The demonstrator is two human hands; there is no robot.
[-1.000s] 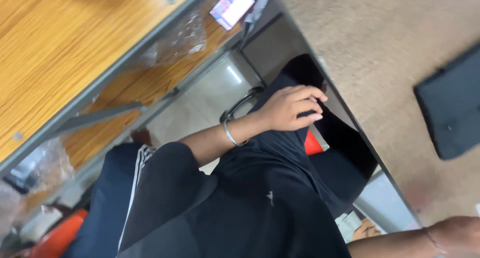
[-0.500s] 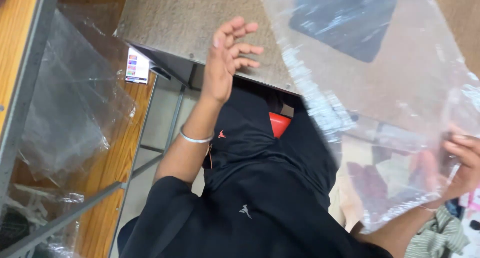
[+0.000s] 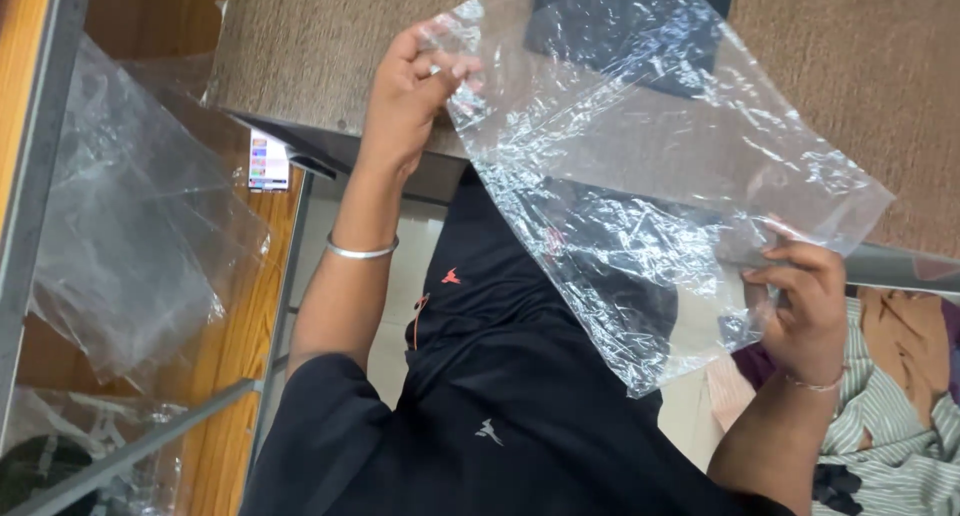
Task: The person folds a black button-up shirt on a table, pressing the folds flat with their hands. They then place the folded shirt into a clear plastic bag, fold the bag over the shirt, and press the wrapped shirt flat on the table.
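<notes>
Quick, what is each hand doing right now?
Left hand: closed, pinching the top corner of the clear plastic bag.
Right hand: closed, gripping the bag's lower edge.

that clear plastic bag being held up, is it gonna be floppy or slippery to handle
Probably very floppy: the clear plastic bag is creased and sags between the left hand and the right hand. It looks thin and see-through, so likely very light. Its glossy film may slip, though pinched edges seem to hold.
</notes>
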